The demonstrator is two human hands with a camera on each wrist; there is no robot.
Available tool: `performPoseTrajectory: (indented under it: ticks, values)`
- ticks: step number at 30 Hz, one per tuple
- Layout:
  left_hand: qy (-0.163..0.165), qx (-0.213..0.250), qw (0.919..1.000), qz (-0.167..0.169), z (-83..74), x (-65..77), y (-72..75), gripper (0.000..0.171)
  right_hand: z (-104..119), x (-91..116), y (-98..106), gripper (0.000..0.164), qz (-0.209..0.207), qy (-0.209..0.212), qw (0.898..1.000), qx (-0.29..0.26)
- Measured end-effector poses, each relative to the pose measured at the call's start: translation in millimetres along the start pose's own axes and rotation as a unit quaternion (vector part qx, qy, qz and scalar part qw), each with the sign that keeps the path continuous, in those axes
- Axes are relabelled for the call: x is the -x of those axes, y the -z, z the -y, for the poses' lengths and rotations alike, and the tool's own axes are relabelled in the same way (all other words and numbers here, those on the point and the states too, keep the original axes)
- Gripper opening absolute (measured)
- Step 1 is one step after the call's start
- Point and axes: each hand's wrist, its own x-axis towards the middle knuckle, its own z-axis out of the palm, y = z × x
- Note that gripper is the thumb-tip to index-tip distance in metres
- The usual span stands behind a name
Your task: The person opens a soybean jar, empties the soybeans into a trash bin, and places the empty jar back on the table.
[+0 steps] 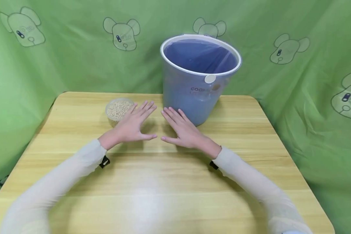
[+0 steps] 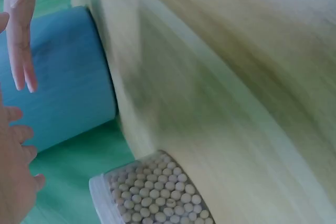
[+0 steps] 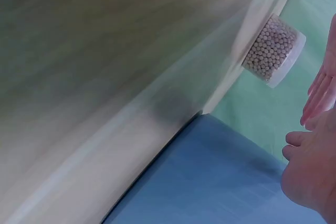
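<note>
Pale sleeves [image 1: 61, 178] nearest, angling inward. Left hand [image 1: 131, 125] and right hand [image 1: 188, 131] hover apart, fingers straight, thumbs spread. Bead-filled tub [image 1: 117, 110] just beside left; blue bin [image 1: 181, 92] beyond right.

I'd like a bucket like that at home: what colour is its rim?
The bucket has a white rim, clearest in the head view.

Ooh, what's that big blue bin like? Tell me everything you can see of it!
The blue bin looks like plastic, wide at the top and narrower below. It has a white rim, a round white tab in front and printed letters starting "COO". A see-through film seems to line it. It stands upright on the table, towards the far edge. Whether the right hand touches it is unclear.
</note>
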Motion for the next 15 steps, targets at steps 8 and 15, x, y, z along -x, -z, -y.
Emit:
performPoseTrajectory:
  ticks: [8, 15]
  values:
    - [0.034, 0.071, 0.9964, -0.031, 12.0, 3.0, 14.5, 0.112, 10.0, -14.8, 3.7, 0.096, -0.01, -0.01, 0.998, -0.059]
    - [0.112, 0.196, 0.9697, -0.093, 44.3, 11.5, 29.3, 0.116, 15.0, -51.6, 4.5, 0.089, -0.035, -0.047, 0.975, -0.215]
